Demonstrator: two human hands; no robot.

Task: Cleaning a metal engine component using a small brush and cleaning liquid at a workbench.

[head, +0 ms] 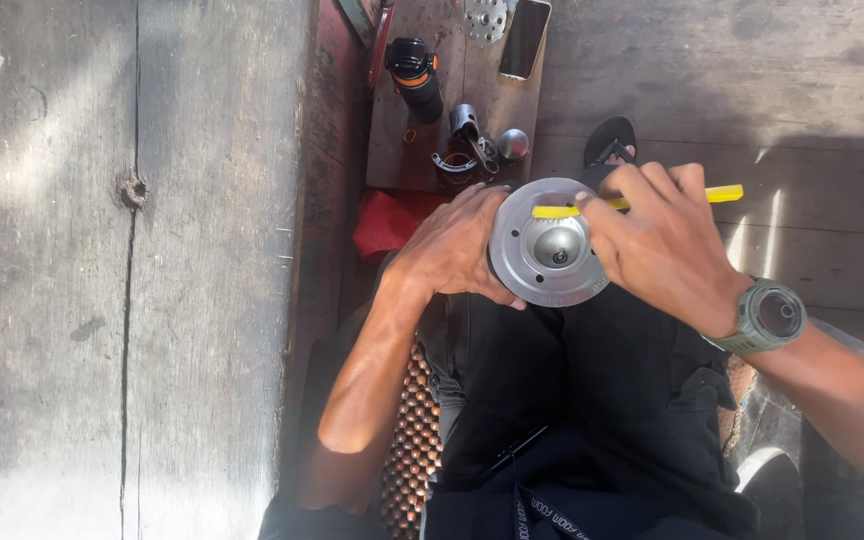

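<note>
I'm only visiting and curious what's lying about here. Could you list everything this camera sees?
round metal part: one, silver-grey, over the lap, between both hands
yellow strip: one, lying across the part's top
small wooden board: one, brown, beyond the knees
black bottle: one, orange band, on the board
phone: one, dark screen, board's far edge
small metal pieces: several, silver, on the board
red cloth: one, under the board's near edge
wristwatch: one, grey-green, right wrist
left hand: grips the part's rim
right hand: holds the strip
</note>
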